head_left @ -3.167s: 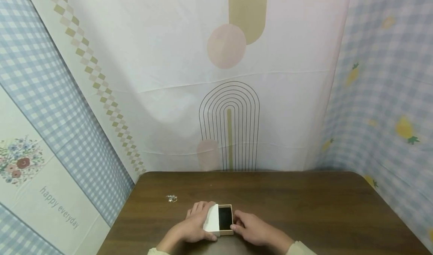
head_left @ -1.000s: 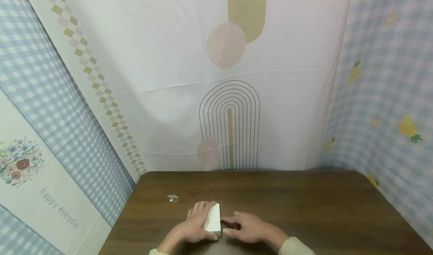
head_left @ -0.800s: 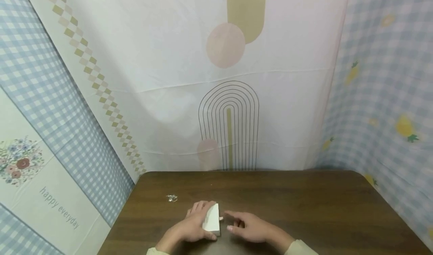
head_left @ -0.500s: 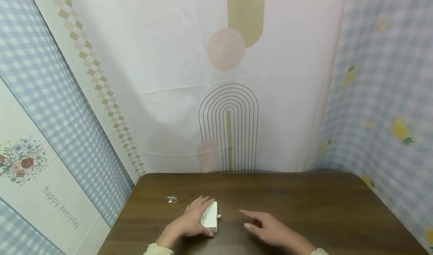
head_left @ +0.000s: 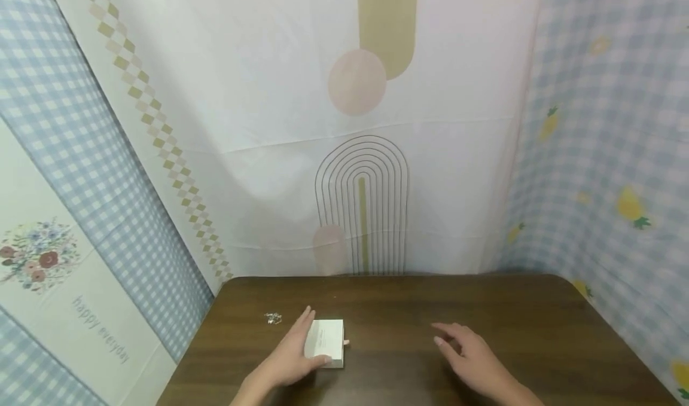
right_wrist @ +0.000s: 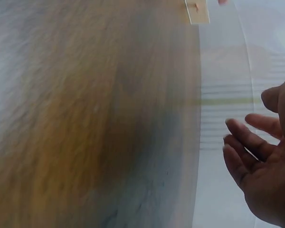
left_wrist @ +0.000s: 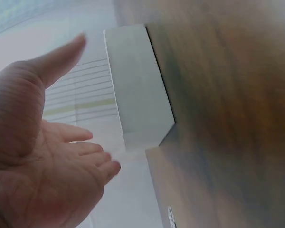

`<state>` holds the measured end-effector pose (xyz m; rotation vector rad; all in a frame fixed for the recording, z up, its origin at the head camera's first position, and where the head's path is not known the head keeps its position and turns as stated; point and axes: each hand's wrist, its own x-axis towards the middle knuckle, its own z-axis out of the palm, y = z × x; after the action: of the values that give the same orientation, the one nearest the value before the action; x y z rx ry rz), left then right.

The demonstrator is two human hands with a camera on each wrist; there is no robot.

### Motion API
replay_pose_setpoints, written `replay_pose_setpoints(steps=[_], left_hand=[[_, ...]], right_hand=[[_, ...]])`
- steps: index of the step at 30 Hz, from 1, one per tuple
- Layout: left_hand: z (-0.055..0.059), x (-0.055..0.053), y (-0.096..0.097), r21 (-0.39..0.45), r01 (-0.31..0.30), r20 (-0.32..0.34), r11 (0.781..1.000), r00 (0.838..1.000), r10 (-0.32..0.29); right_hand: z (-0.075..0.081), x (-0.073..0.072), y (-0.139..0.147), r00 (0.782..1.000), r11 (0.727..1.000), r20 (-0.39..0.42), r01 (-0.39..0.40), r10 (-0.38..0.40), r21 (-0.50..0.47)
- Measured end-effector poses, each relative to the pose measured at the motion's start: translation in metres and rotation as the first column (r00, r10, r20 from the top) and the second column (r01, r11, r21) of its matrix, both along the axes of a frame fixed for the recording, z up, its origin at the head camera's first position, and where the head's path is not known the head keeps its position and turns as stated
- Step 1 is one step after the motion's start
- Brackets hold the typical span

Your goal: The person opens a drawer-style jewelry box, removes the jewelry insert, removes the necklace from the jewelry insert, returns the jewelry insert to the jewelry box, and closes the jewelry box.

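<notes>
A small white drawer-style box (head_left: 332, 336) lies closed on the table, faint print on its top and a short pale pull tab (head_left: 347, 342) on its right side. My left hand (head_left: 290, 353) is just left of it, fingers extended and thumb overlapping its front corner in the head view. The left wrist view shows the box's plain side wall (left_wrist: 137, 85) apart from the spread thumb and fingers. Well to the right, my right hand (head_left: 473, 355) hovers over the table with loosely bent fingers and nothing in them.
A little silvery heap (head_left: 273, 318), chain-like, lies on the brown wooden table (head_left: 409, 310) left of the box. Behind the table hangs a white patterned cloth (head_left: 269, 214), with blue checked cloths (head_left: 581, 173) at both sides.
The box's inner tray, with its black lining, was pushed into the sleeve. My right hand then drew away rightward, and my left hand has loosened from the box and shifted left.
</notes>
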<state>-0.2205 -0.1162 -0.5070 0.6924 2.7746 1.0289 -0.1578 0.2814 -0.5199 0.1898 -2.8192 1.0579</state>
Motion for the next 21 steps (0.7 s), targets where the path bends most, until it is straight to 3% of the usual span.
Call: replay_pose_setpoints(steps=[4, 9, 14, 17, 21], left_hand=[[0.0, 0.012, -0.006, 0.043, -0.066, -0.122, 0.997, 0.99, 0.071], [-0.002, 0.021, 0.002, 0.123, -0.139, -0.27, 0.983, 0.948, 0.167], [0.001, 0.03, 0.017, 0.3, -0.161, -0.245, 0.94, 0.94, 0.239], [0.004, 0.035, 0.025, 0.37, -0.129, -0.235, 0.92, 0.945, 0.228], [0.005, 0.039, 0.036, 0.389, -0.072, -0.256, 0.918, 0.949, 0.183]], right_hand=[[0.001, 0.004, 0.007, 0.999, 0.999, 0.008, 0.05, -0.05, 0.007], [0.002, 0.007, 0.011, 0.998, 0.998, -0.008, 0.055, -0.054, 0.011], [-0.005, 0.005, 0.009, 0.999, 0.998, -0.021, 0.044, -0.044, 0.035], [-0.008, 0.004, 0.008, 0.999, 0.999, 0.006, 0.031, -0.032, 0.028], [-0.009, 0.005, 0.007, 0.997, 0.999, 0.063, 0.037, -0.038, 0.017]])
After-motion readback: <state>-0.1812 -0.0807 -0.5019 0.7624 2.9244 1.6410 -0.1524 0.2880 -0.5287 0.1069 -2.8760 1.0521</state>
